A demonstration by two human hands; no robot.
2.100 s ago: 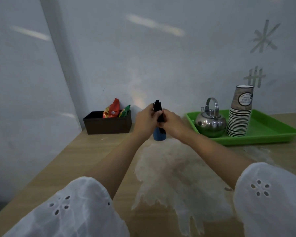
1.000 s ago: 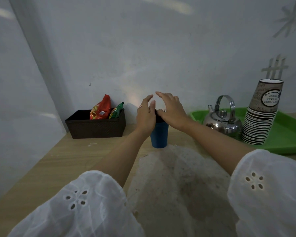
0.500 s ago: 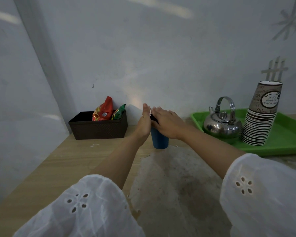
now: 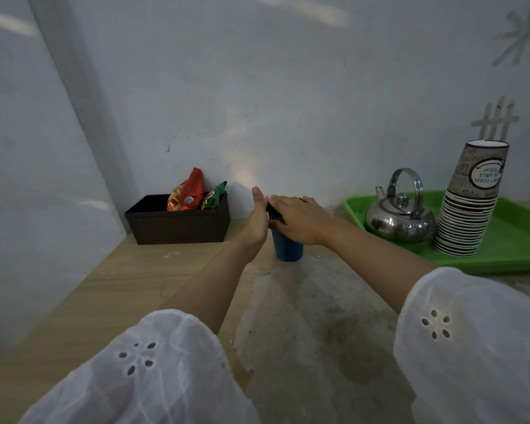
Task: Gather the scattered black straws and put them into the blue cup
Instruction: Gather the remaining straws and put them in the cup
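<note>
Right hand [image 4: 300,220], fingers straight, lies flat over the black plastic straws [image 4: 273,210] standing upright in the small blue cup [image 4: 288,247]. The left hand [image 4: 256,220], flat and edge-up, flanks their left side. The straws sit directly under the right palm, so any push goes straight down. Upside-down print on the stacked paper cups [image 4: 471,209] seems to read "smile today".

- Dark brown woven plastic basket [image 4: 178,223] holding red and green snack packets [image 4: 186,191], far left on the light wooden worktop [image 4: 104,289].
- Green plastic tray [image 4: 514,240], far right, carrying a steel kettle [image 4: 400,217] and a stack of paper cups [image 4: 468,206].

Dim, slightly soft, edges seemingly bowed
</note>
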